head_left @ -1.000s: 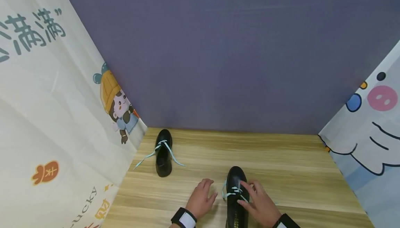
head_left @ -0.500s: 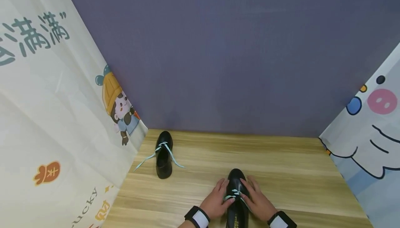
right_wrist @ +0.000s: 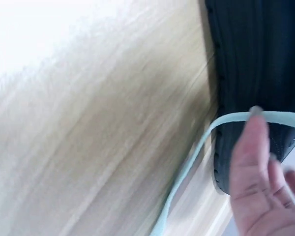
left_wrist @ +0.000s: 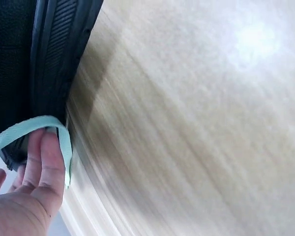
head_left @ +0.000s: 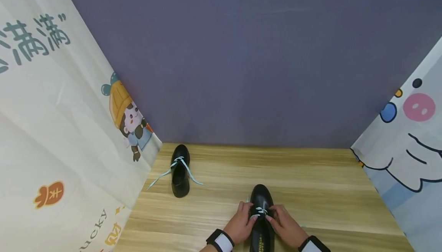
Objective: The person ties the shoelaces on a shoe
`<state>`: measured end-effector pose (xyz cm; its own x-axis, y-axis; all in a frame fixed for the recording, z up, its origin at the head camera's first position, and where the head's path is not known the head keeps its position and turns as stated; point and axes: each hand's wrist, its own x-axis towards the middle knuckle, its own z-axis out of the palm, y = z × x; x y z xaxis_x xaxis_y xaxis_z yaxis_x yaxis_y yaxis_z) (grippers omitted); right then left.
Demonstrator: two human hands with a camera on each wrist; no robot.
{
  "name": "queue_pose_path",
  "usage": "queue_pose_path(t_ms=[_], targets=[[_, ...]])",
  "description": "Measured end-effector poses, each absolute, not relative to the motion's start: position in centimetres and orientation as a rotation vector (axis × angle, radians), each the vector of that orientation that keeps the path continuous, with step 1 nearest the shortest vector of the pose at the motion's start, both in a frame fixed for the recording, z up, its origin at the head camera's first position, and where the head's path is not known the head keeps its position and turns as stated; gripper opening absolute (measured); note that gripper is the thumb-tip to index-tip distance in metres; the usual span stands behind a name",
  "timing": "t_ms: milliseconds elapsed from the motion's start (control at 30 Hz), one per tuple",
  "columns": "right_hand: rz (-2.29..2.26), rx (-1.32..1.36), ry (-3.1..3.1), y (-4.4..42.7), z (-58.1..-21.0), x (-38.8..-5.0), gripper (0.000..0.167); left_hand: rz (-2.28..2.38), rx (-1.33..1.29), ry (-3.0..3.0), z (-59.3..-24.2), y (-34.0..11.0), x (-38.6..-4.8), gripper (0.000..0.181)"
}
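Note:
A black lace-up shoe [head_left: 261, 195] stands upright at the front of the wooden surface, toe pointing away, heel cut off by the frame. Both hands hold it around the lacing, thumbs on top and fingers at its sides. At its left side is my left hand [head_left: 237, 223]; in the left wrist view a pale mint shoelace [left_wrist: 44, 120] loops over its fingers beside the sole. My right hand [head_left: 289, 227] is on the other side. In the right wrist view, one of its fingertips touches the lace [right_wrist: 231, 118] hanging down that side.
A second black shoe [head_left: 180, 186] stands at the back left, its laces spread to both sides. Behind is a purple-grey wall [head_left: 255, 71]. Printed white sheets [head_left: 79, 129] border the wooden surface [head_left: 310, 183] on the left and right.
The left hand has moved right, from beside the shoe onto it. Both hands have drawn their fingers in around the lacing. The shoe stays in place.

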<state>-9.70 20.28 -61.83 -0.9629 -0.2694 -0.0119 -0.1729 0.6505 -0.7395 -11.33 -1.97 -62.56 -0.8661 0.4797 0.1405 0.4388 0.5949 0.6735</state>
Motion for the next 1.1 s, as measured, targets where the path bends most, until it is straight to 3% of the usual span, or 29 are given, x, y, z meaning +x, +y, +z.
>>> queue_pose_path(t_ms=[233, 567, 733, 1100], targets=[[-1.341, -0.451, 2.525, 21.6, -62.4, -9.8, 0.018, 1.134, 0.906, 2.832, -62.4, -2.3, -11.1, 0.006], [-1.446, -0.564, 2.472, 22.9, -62.0, -9.7, 0.003, 1.034, 0.996, 2.865, -62.6, -3.8, -11.8, 0.007], [-1.494, -0.635, 2.556, 24.3, -61.3, -9.9, 0.013, 1.032, 0.969, 2.789, -62.1, -5.1, -12.1, 0.005], [-1.352, -0.670, 2.685, 26.9, -60.6, -9.8, 0.008, 0.974, 0.896, 2.704, -60.8, -9.2, -13.3, 0.018]])
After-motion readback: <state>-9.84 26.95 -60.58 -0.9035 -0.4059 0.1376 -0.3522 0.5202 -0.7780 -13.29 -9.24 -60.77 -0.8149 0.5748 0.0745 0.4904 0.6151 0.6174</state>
